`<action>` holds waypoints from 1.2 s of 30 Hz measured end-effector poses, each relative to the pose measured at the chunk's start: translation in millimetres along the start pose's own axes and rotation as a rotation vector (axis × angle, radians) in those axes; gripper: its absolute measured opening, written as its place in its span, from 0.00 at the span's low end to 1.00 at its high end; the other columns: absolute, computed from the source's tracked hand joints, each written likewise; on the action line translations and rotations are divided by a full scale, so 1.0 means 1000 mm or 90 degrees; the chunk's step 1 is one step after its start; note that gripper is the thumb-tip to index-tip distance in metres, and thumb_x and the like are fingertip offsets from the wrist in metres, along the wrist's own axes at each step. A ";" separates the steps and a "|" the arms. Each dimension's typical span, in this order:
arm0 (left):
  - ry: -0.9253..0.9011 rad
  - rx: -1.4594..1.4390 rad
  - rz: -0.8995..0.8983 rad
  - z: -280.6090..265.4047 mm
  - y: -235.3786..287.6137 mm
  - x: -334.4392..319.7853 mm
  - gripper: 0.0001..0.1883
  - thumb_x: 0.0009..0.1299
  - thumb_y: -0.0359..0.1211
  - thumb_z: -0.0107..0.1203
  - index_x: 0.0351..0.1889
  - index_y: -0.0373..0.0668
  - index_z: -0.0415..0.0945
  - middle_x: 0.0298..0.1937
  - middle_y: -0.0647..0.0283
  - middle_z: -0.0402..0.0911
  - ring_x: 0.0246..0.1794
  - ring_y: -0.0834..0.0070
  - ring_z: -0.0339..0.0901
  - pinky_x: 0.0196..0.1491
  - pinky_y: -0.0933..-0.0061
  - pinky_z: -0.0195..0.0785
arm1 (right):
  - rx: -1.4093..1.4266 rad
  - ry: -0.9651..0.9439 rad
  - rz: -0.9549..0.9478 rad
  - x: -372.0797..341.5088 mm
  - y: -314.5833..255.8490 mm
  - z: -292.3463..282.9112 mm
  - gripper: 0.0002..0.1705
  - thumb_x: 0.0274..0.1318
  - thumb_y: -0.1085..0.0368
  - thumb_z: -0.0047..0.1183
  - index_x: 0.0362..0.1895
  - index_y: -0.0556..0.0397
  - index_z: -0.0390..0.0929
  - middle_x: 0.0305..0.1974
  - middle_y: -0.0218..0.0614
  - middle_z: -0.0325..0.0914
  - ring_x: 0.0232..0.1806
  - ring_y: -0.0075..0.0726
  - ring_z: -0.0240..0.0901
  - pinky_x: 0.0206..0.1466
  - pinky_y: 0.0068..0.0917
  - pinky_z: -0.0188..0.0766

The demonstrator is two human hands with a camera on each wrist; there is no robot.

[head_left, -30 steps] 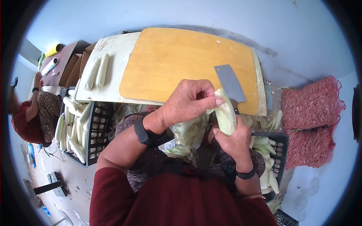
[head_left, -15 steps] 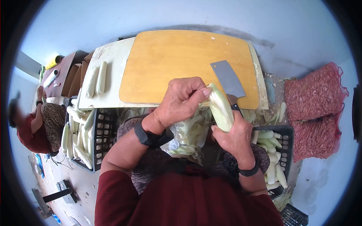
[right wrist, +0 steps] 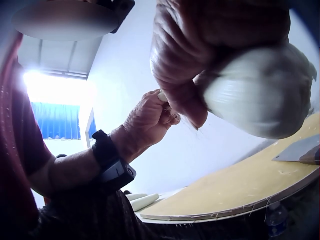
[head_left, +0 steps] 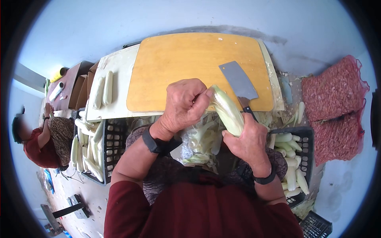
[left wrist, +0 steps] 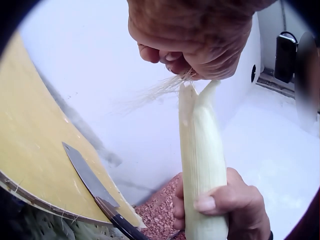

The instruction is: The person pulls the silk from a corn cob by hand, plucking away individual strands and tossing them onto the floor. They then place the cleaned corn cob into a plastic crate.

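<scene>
- Fingers, left hand (head_left: 183,104): curled, pinching pale strands (left wrist: 162,91) at the ear's tip; a fine hold, likely chosen for plucking.
- Fingers, right hand (head_left: 250,143): wrapped round the ear's lower part; probably the steadying grip, leaving the tip exposed.
- Corn ear (head_left: 230,116), one: tilted between the hands, at the near side of the bench (head_left: 119,71); presumably held there so scraps drop to the loose husks (head_left: 202,141) below.
- Cleaver (head_left: 239,80), one: flat on the yellow board (head_left: 174,67), handle jutting past the near edge, seemingly for easy reach.
- Pale ears (head_left: 107,88), two: side by side on the bench's left part, perhaps set apart as a separate lot.
- Left crate (head_left: 114,135) and right crate (head_left: 304,132): black, holding more ears, flanking the person, likely for convenience.
</scene>
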State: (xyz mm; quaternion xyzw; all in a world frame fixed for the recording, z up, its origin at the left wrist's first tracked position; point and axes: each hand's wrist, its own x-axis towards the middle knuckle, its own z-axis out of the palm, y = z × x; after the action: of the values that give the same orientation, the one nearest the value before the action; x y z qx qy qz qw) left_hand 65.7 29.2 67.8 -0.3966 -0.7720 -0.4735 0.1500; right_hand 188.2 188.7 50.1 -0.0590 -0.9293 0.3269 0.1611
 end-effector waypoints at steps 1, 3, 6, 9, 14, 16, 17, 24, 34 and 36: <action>0.047 0.004 -0.027 0.000 -0.001 0.000 0.12 0.62 0.27 0.54 0.18 0.38 0.67 0.14 0.62 0.65 0.14 0.75 0.64 0.20 0.73 0.57 | -0.018 0.001 -0.006 0.000 0.002 0.000 0.20 0.33 0.62 0.61 0.31 0.61 0.71 0.22 0.48 0.75 0.24 0.54 0.75 0.30 0.42 0.72; 0.132 -0.018 -0.107 -0.007 -0.008 0.004 0.14 0.64 0.28 0.54 0.17 0.37 0.67 0.13 0.65 0.64 0.14 0.79 0.61 0.19 0.74 0.56 | -0.035 0.004 -0.011 -0.001 0.004 0.000 0.20 0.33 0.62 0.61 0.31 0.61 0.71 0.22 0.48 0.75 0.23 0.54 0.75 0.29 0.43 0.72; 0.214 -0.110 -0.238 -0.027 -0.030 0.014 0.14 0.68 0.31 0.52 0.21 0.37 0.68 0.15 0.72 0.65 0.19 0.87 0.58 0.22 0.79 0.55 | -0.060 -0.007 0.002 -0.001 0.005 -0.001 0.19 0.33 0.62 0.61 0.30 0.60 0.70 0.21 0.47 0.75 0.23 0.54 0.74 0.29 0.44 0.71; 0.137 -0.172 -0.272 -0.029 -0.039 0.008 0.12 0.70 0.34 0.51 0.26 0.38 0.71 0.20 0.74 0.69 0.22 0.88 0.63 0.26 0.84 0.58 | -0.048 -0.003 -0.001 0.000 0.002 -0.002 0.19 0.33 0.62 0.60 0.29 0.60 0.70 0.20 0.47 0.74 0.23 0.55 0.74 0.29 0.44 0.71; -0.153 -0.300 -0.354 -0.020 -0.026 0.001 0.05 0.69 0.26 0.48 0.38 0.35 0.73 0.28 0.68 0.74 0.25 0.85 0.69 0.29 0.84 0.65 | 0.103 -0.031 0.058 0.001 0.004 -0.004 0.22 0.32 0.63 0.63 0.35 0.62 0.73 0.24 0.50 0.77 0.26 0.52 0.77 0.32 0.38 0.72; -0.208 -0.332 -0.340 -0.012 -0.022 -0.002 0.05 0.69 0.26 0.48 0.39 0.35 0.74 0.26 0.69 0.74 0.24 0.86 0.68 0.27 0.85 0.64 | 0.210 -0.072 0.107 0.001 0.009 -0.005 0.23 0.33 0.64 0.63 0.36 0.62 0.74 0.25 0.47 0.77 0.27 0.47 0.77 0.33 0.35 0.72; -0.263 -0.360 -0.329 -0.010 -0.020 -0.003 0.06 0.69 0.26 0.47 0.40 0.36 0.74 0.25 0.70 0.73 0.22 0.87 0.67 0.25 0.85 0.63 | 0.321 -0.116 0.156 0.002 0.010 -0.006 0.23 0.34 0.65 0.63 0.38 0.62 0.74 0.25 0.44 0.78 0.28 0.42 0.77 0.34 0.33 0.72; -0.439 -0.324 -0.367 -0.013 0.005 0.004 0.09 0.70 0.33 0.51 0.31 0.38 0.77 0.18 0.71 0.70 0.20 0.86 0.66 0.25 0.81 0.59 | 0.583 -0.263 0.271 0.007 0.002 -0.026 0.17 0.38 0.69 0.60 0.37 0.62 0.75 0.27 0.33 0.76 0.30 0.26 0.72 0.35 0.25 0.68; -0.428 -0.606 -0.315 0.013 0.004 -0.006 0.18 0.67 0.39 0.57 0.50 0.39 0.73 0.49 0.60 0.74 0.53 0.73 0.69 0.58 0.69 0.61 | 0.912 -0.363 0.258 0.003 0.011 -0.021 0.20 0.37 0.65 0.59 0.38 0.63 0.74 0.28 0.42 0.77 0.30 0.36 0.77 0.36 0.31 0.75; -0.421 -0.660 -0.325 0.013 0.015 -0.003 0.20 0.67 0.37 0.56 0.54 0.38 0.70 0.50 0.60 0.74 0.54 0.73 0.68 0.58 0.69 0.61 | 0.930 -0.394 0.242 0.001 0.012 -0.018 0.21 0.37 0.63 0.58 0.39 0.63 0.74 0.29 0.43 0.77 0.30 0.36 0.77 0.36 0.32 0.75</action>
State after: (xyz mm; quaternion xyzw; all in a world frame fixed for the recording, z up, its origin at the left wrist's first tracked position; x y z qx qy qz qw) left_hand 80.2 42.5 68.7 -0.3465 -0.5196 -0.6574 -0.4216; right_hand 193.4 209.1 56.1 -0.0031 -0.4581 0.8738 -0.1632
